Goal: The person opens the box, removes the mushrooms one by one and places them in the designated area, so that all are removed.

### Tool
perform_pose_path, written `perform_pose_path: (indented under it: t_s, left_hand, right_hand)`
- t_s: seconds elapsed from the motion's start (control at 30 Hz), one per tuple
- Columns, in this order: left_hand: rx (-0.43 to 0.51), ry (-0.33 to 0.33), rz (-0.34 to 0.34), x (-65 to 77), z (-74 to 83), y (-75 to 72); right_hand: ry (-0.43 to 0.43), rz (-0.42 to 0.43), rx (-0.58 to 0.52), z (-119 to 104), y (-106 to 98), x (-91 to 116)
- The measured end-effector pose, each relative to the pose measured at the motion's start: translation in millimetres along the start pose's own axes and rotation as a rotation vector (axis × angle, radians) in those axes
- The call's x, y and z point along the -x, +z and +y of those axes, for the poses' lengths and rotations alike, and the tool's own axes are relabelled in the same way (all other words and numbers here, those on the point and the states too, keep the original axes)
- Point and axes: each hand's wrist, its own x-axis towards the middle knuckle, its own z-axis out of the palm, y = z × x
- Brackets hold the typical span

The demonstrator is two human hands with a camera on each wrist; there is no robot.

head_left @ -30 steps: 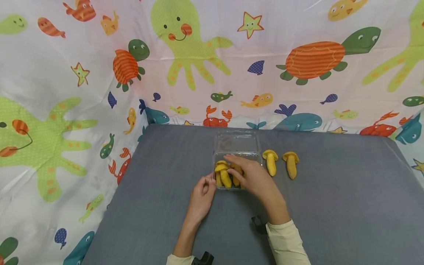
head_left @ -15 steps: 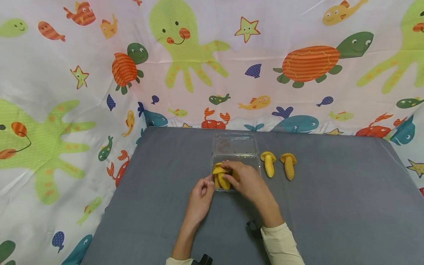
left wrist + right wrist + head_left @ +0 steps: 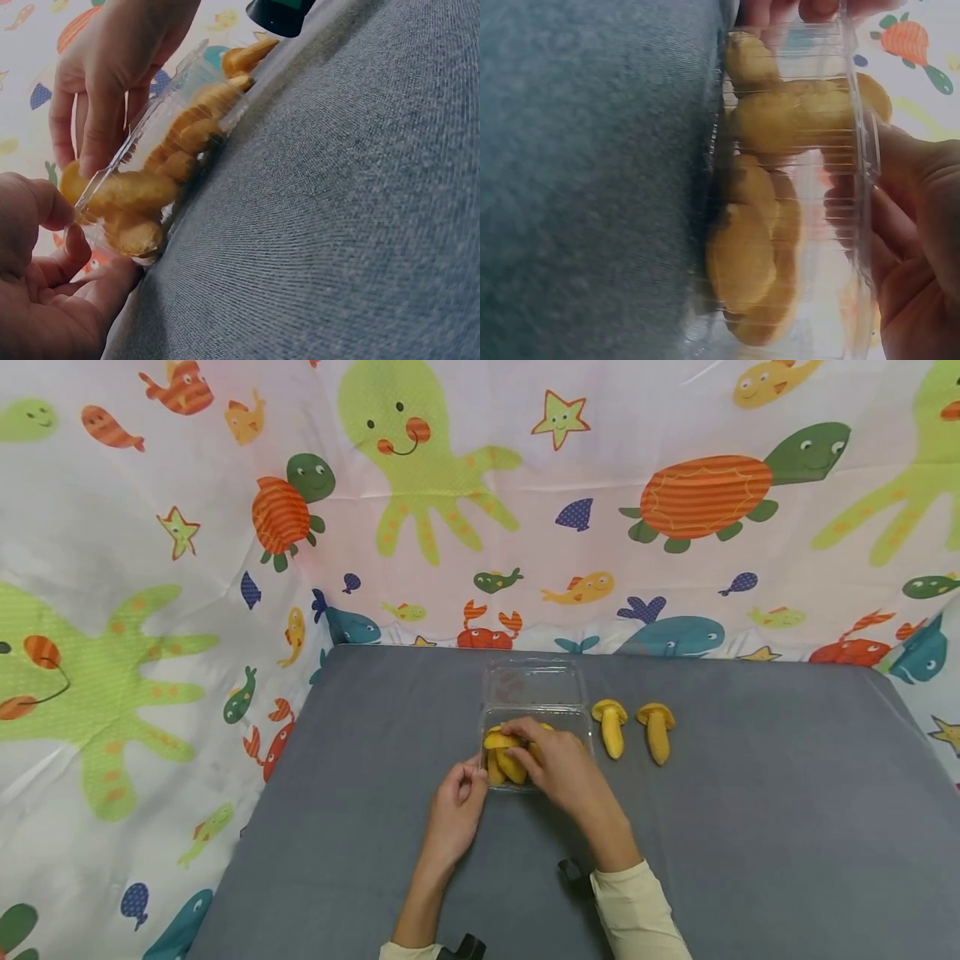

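A clear plastic clamshell box (image 3: 576, 720) stands on the grey cloth with its lid folded back, holding several yellow-brown mushrooms. My left hand (image 3: 456, 802) pinches the box's near left corner between thumb and fingers, as the left wrist view shows. Inside the box, my right hand (image 3: 568, 770) has thumb and fingers round the cap of a mushroom (image 3: 131, 191) that lies on top of the others. Through the box wall in the right wrist view, this mushroom (image 3: 795, 112) shows with its cap up at the rim. Other mushrooms (image 3: 742, 255) lie lower beside it.
Two more mushrooms, one (image 3: 611, 727) near the box and another (image 3: 657, 733) farther right, lie on the grey cloth (image 3: 765, 810). Behind and to the left hangs a white curtain (image 3: 480, 539) printed with sea animals. Black wrist cameras (image 3: 467, 947) sit on both wrists.
My right hand has moved slightly left within the box and its thumb and fingers have closed in on the mushroom cap. The left hand stays at the box corner.
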Motion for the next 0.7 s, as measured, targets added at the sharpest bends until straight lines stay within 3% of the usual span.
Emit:
perform_pose_path:
  t_s: [0.17,0.37,0.7]
  left_hand:
    - [0.003,-0.016,0.004,-0.2,1.3,0.0]
    - [-0.036,-0.01,0.012,-1.4,3.2,-0.7]
    - [-0.037,0.017,0.023,-1.5,-1.5,0.2]
  right_hand:
    - [0.0,0.018,-0.056,-1,-13,-3]
    - [0.022,0.056,-0.044,-1,-36,-5]
    - [0.091,0.168,-0.004,21,-61,8]
